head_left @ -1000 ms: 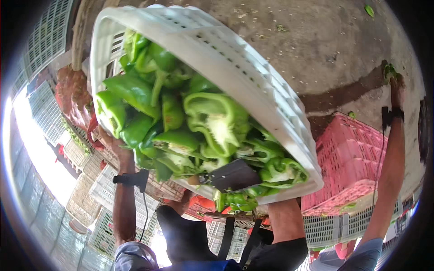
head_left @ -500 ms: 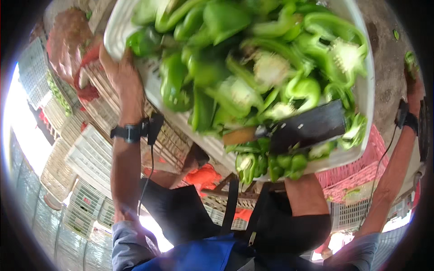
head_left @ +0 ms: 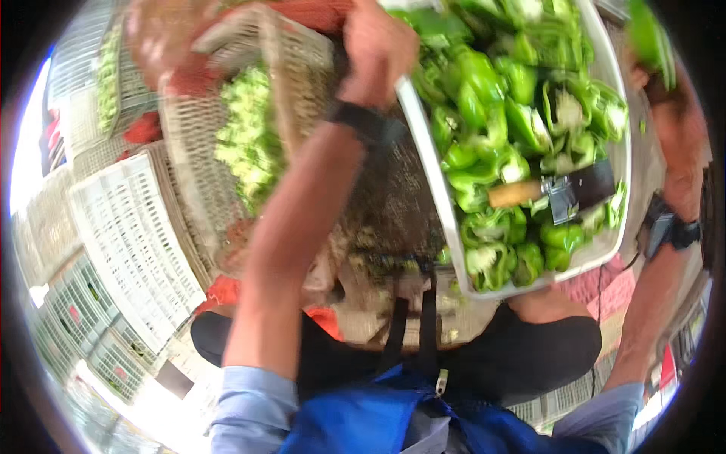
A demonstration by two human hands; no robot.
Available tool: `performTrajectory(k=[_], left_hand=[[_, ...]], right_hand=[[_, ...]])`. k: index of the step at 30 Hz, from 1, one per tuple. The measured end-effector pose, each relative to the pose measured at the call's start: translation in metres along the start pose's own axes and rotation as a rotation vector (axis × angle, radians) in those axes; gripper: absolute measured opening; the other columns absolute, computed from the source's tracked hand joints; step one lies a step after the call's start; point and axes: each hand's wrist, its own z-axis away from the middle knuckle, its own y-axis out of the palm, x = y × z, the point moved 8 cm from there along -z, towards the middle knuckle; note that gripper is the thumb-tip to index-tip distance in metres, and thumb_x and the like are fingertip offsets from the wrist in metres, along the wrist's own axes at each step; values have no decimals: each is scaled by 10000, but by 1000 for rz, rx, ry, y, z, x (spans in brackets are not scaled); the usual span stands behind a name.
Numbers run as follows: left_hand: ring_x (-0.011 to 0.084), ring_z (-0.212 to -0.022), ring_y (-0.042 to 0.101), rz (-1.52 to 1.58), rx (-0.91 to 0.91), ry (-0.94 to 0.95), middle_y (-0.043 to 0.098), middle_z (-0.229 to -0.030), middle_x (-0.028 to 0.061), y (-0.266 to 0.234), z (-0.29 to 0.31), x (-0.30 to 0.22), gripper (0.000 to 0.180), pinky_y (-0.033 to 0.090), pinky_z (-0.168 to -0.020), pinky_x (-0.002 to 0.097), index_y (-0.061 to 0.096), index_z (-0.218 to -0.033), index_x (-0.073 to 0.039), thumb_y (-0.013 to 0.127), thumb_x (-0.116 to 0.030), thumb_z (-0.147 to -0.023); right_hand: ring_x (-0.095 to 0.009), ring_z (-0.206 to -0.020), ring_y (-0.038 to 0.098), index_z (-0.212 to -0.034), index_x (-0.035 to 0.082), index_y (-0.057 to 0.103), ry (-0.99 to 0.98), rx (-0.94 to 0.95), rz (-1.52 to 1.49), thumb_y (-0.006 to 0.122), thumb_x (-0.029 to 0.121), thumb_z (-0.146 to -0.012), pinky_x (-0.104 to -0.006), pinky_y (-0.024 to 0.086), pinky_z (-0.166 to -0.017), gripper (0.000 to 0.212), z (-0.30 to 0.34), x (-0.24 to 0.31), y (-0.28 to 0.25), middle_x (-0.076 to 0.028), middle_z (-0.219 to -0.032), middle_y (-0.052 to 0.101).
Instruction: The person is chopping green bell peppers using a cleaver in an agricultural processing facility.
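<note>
Just right of the left hand [head_left: 380, 47], grip too blurred to tell: white crate [head_left: 586, 265], long axis fore-and-aft; right hand [head_left: 659, 92], farther, pinching green pepper [head_left: 652, 41].

White light [head_left: 26, 163] blazes far left of the left grip [head_left: 382, 45], pale crates [head_left: 136, 234] stand that side too, dark speckled floor [head_left: 393, 189] just below!

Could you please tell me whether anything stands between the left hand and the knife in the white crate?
Yes: green peppers lie between the left hand, at the crate's upper-left edge, and the knife. Nothing visible covers its wooden handle.
</note>
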Motion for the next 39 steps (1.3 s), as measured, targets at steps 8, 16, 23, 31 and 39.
performTrajectory(k=[8,16,23,31,39], left_hand=[[254,-1033,648,1904,-586,-30,673,-1160,136,-56,200,59,403,518,-895,387,566,-1305,17,504,-283,-1043],[202,-1092,619,1939,-260,217,643,-1218,118,25,327,60,495,518,-931,313,554,-1366,31,660,-221,-954],[293,-1102,635,2543,-110,-75,572,-1277,156,65,372,48,540,640,-753,464,419,-1422,6,653,-150,-960],[262,-1050,657,2383,-277,200,634,-1241,153,20,401,86,516,591,-739,420,431,-1423,4,621,-166,-975],[241,-1018,676,2214,-427,249,678,-1157,142,18,468,87,535,572,-805,385,515,-1364,48,686,-5,-860]], right_hand=[[-140,-705,652,-1110,-26,652,445,127,-380,700,271,-904,-277,521,-624,364,66,110,197,-88,-906,680],[-107,-725,647,-1114,-54,622,402,189,-388,700,185,-943,-265,549,-603,304,145,119,301,-79,-893,686],[-193,-754,698,-969,9,691,115,543,144,671,323,-902,-347,559,-694,322,122,176,261,-111,-853,711],[-130,-681,653,-1082,-6,643,219,-319,367,609,153,-960,-252,533,-594,203,152,262,-117,-62,-847,688],[-226,-778,718,-1005,-72,669,487,-214,112,645,219,-917,-345,554,-600,305,174,157,112,-162,-839,681]])
